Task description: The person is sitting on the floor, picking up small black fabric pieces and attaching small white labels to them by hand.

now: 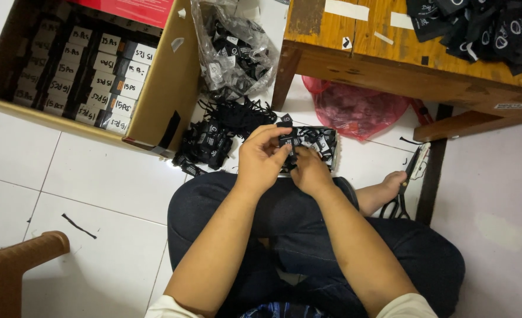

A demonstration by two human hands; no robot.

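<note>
Left hand [262, 158] and right hand [309, 171] fingers pinch a small black woven fabric label [288, 143], judged light and limp, best gripped at its edges.

Sitting cross-legged on white tile floor [108, 176]. My left hand [262, 158] and right hand [310, 171] meet over my knee, both pinching a small stack of black labels [308, 141]. More black labels piled loose on the floor [211, 144], just ahead of my left hand. Clear bag [231, 50] of them behind that. Cardboard box [172, 88] of packed bundles on the left. Scissors [405, 185] by my foot, under the wooden table [390, 65].
</note>
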